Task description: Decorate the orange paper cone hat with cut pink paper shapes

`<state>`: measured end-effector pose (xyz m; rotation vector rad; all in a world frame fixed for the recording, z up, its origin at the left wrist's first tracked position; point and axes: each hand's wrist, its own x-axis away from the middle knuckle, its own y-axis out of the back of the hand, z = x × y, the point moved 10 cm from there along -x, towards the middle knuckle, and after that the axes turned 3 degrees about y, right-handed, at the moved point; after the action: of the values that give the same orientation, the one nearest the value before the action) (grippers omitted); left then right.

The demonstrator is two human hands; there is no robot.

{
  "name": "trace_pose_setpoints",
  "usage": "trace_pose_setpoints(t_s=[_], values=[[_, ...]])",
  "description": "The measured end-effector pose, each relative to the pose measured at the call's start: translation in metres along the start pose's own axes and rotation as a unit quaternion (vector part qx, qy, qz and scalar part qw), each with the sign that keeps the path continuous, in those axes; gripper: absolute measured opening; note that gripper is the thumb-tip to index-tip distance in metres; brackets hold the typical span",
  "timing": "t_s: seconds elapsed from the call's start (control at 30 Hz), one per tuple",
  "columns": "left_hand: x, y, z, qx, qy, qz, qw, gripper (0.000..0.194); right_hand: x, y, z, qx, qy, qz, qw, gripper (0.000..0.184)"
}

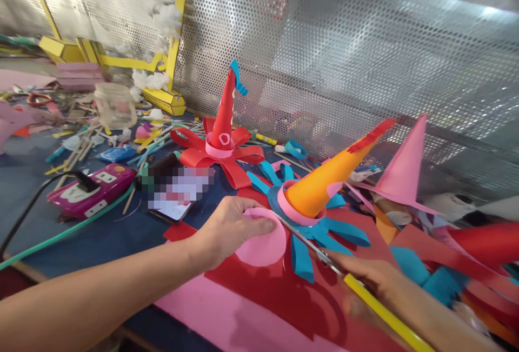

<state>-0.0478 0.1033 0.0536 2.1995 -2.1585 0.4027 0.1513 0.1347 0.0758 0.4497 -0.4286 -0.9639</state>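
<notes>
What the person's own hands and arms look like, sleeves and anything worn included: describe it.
Both forearms show no sleeves. The left hand has no glove, and no watch or bracelet shows at its wrist. The right hand is gloveless too, but blurred and partly hidden, so I cannot tell whether it has a ring.

The disc (261,244) I held was plain pink, and my tool (387,311) was silver and yellow. I saw a red cone (223,114) with a blue curl (239,79) and red loops (239,173), and an orange cone (318,187) with a red tip (375,134), a pink spot (334,189) and blue loops (302,257). The power strip (91,195) was purple and white, the table (121,236) dark blue, the mesh (243,22) silver, patterned with round holes
</notes>
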Motion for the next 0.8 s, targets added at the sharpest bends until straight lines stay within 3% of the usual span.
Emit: trace_pose_setpoints(t_s=[0.23, 0.47, 0.8], values=[[-0.002, -0.001, 0.001, 0.006, -0.015, 0.012, 1.0, 0.023, 0.002, 0.0, -0.009, -0.009, -0.007, 0.007, 1.0, 0.044], [-0.002, -0.005, 0.003, 0.012, -0.007, 0.028, 1.0, 0.022, 0.005, -0.009, -0.008, 0.001, -0.016, 0.066, 0.998, 0.038], [-0.002, -0.011, 0.01, 0.087, 0.007, 0.063, 0.994, 0.025, 0.005, -0.006, -0.014, -0.01, -0.013, 0.039, 0.999, 0.04]])
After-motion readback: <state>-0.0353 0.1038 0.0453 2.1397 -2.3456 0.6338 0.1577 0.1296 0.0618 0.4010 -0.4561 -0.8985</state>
